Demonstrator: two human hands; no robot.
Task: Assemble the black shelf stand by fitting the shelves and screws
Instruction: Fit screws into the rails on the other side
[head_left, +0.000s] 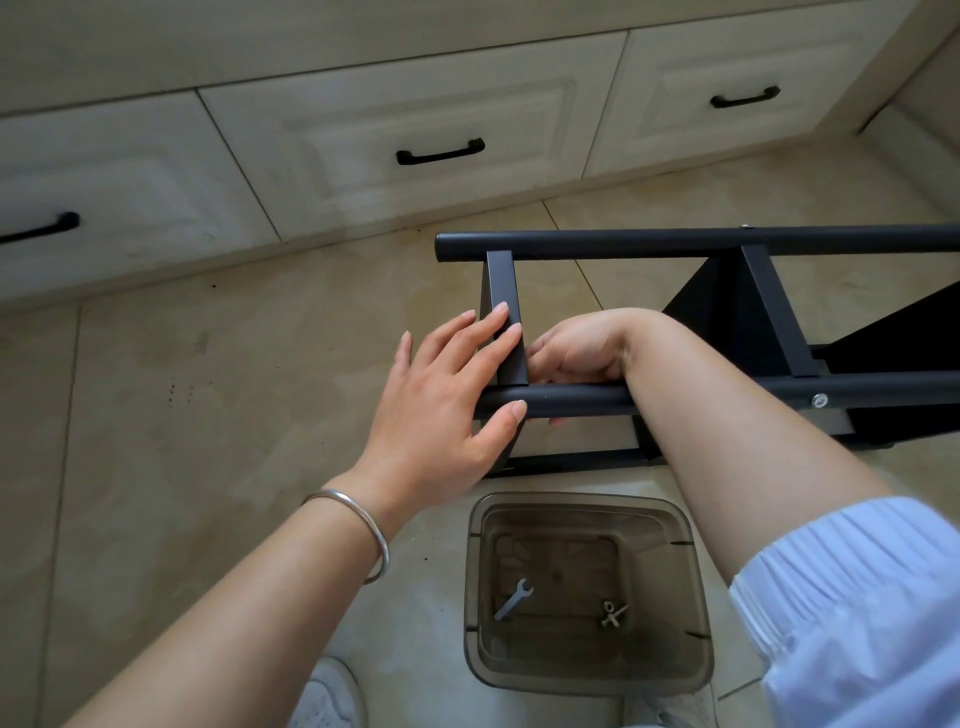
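Black shelf stand lies on its side on a tiled floor, a person's two hands at its near end. Closest to the camera, a translucent brown plastic bin stands on the floor just in front of the stand, holding a small flat wrench at its left and a small metal fitting at its right. A white shoe shows at the bottom edge, beside the bin. The left hand, a silver bangle on its wrist, rests on the frame with fingers straight and spread: fingertips lie on the flat edge of the end shelf, and the thumb presses the near round tube. The right hand, its arm coming out of a pale blue sleeve, reaches over that tube with fingers curled down behind it; whether they hold anything cannot be told. A silver screw head sits in the near tube to the right. A second shelf spans to the far tube. Beyond, cream drawers with black handles line the wall.
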